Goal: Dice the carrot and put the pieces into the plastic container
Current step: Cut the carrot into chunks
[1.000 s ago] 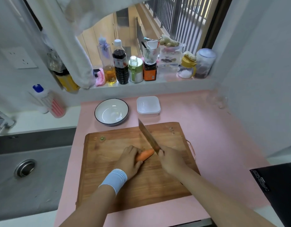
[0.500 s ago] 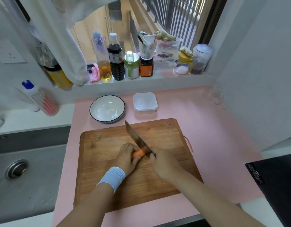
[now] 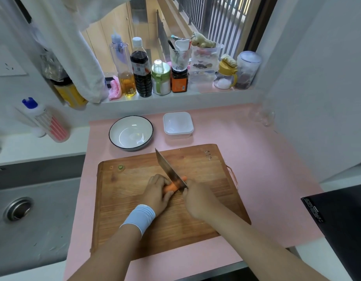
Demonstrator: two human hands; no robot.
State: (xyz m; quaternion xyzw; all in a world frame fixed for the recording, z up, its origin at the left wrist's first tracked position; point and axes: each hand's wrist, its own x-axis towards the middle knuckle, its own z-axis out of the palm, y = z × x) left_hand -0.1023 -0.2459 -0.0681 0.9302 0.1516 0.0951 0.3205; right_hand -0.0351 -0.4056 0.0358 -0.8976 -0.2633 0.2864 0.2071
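Note:
An orange carrot (image 3: 171,187) lies in the middle of the wooden cutting board (image 3: 135,224). My left hand (image 3: 156,191), with a light blue wristband, presses down on the carrot's left part. My right hand (image 3: 198,197) grips the handle of a cleaver (image 3: 168,170), whose blade rests across the carrot, just right of my left fingers. The carrot's tip shows to the right of the blade. A clear square plastic container (image 3: 178,125) stands empty on the pink mat behind the board.
A white bowl with a dark rim (image 3: 131,132) sits left of the container. Bottles and jars (image 3: 161,78) line the window sill. A sink (image 3: 19,208) lies to the left, a black appliance (image 3: 342,216) at the right. A small green scrap (image 3: 120,167) lies on the board's far left.
The cleaver has moved left along the carrot, from near its right tip to across its middle, close to my left fingers. The view has shifted slightly.

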